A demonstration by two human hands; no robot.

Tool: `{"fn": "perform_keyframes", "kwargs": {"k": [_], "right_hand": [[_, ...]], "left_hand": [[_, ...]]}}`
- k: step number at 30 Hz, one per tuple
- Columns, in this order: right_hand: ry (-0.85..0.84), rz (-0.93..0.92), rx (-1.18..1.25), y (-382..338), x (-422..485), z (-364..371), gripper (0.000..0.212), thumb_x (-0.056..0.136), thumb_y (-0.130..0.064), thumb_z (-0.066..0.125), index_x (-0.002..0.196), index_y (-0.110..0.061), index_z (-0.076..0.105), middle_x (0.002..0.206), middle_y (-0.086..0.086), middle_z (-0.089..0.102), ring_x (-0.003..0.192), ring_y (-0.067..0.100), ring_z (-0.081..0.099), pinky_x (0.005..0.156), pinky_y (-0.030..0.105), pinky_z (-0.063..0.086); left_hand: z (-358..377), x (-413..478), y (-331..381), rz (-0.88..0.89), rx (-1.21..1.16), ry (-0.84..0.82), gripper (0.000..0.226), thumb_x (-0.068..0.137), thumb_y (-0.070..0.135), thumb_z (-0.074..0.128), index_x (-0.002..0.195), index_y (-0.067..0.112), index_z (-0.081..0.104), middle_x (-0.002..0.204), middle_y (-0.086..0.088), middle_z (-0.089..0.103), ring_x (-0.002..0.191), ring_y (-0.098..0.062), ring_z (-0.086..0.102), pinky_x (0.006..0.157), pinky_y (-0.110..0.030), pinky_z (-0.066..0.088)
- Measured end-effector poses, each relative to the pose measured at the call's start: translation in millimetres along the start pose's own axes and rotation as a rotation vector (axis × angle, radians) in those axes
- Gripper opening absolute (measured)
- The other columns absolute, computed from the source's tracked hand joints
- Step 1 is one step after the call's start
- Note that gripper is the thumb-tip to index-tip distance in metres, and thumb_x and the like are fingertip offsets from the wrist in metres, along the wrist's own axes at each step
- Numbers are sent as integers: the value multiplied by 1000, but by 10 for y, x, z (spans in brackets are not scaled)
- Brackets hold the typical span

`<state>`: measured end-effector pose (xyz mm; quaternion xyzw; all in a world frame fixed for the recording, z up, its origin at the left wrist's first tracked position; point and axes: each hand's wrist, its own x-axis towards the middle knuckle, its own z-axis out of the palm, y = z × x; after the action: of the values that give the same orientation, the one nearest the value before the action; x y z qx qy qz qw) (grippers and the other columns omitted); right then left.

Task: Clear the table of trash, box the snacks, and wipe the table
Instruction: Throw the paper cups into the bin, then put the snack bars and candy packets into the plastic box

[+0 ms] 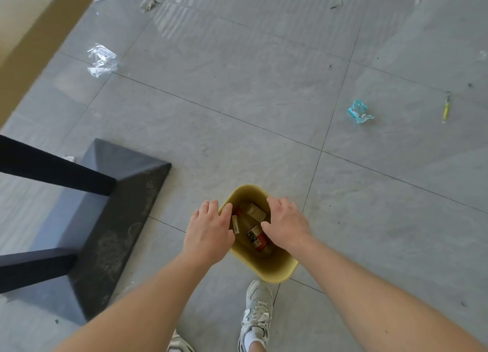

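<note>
A small yellow trash bin (274, 269) stands on the grey tiled floor just ahead of my feet. Inside it lie a plastic bottle with a red and black label (255, 237) and a couple of small packets. My left hand (210, 232) grips the bin's left rim, fingers curled over the edge. On the right rim rests my right hand (286, 223), fingers bent down into the bin. The table top is out of sight.
A black table base (111, 219) with two dark legs fills the left. Litter lies on the floor: clear plastic wrap (102, 60), a blue wrapper (359, 111), a yellow pen-like stick (446, 110), crumpled scraps far back. My sneaker (257, 312) stands behind the bin.
</note>
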<state>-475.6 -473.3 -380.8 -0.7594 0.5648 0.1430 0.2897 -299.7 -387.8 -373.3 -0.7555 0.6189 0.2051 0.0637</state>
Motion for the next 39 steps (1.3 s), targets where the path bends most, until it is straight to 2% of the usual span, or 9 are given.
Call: {"fn": "perform_keyframes", "kwargs": {"k": [6,12,17,22,28,33,35,39], "right_hand": [[14,-72,-57,-319,-454,-562,43,95,-36,54,133,-23,43,127,3,51,115,24,46,83,33,41],[38,-119,-66,-814,-1040,-1272,49,95,-37,53,140,-24,41,132,3,49,119,25,45,91,38,45],[86,-187,-135,-1123,-1374,-1653,38,97,-40,55,130,-22,46,128,4,53,113,23,49,86,34,49],[128,-277,-180,-1455,-1666,-2076,36,95,-38,56,123,-18,46,124,7,54,111,26,49,87,37,47],[201,-439,-196,-2040,-1906,-2507,46,92,-39,59,130,-17,45,128,10,54,119,32,49,93,40,46],[233,-561,-197,-2536,-2073,-2724,42,93,-39,59,127,-18,47,124,8,54,112,28,51,79,35,41],[236,-604,-198,-2742,-2153,-2804,44,92,-37,58,131,-18,47,125,8,53,112,28,51,80,35,42],[241,-695,-191,-3121,-2308,-2950,47,92,-35,57,133,-17,46,126,8,54,116,29,50,88,38,46]], "left_hand": [[-729,-372,-20,-33,-1,42,54,94,43,44,145,26,34,142,-8,44,132,-29,38,109,-43,35],[-1605,-887,-26,-91,-41,79,54,97,41,44,147,27,29,150,-9,37,139,-30,32,115,-46,28],[-2101,-1254,-43,-113,-59,121,57,98,44,44,149,27,28,153,-9,34,143,-32,26,119,-49,23],[-2501,-1625,-179,-148,-45,249,57,96,45,46,148,26,32,150,-7,38,142,-29,30,117,-46,27],[-2894,-2051,-411,-275,-37,351,58,93,45,45,147,25,33,146,-6,41,139,-27,32,115,-44,30],[-3185,-2446,-624,-369,-58,472,49,89,39,53,133,20,48,130,-7,52,123,-27,47,101,-40,40],[-3274,-2592,-715,-412,-67,509,49,86,38,57,131,19,51,124,-8,55,118,-29,50,97,-40,42],[-3432,-2849,-928,-497,-65,575,56,87,38,57,139,21,46,134,-11,52,128,-30,45,104,-43,39]]}}
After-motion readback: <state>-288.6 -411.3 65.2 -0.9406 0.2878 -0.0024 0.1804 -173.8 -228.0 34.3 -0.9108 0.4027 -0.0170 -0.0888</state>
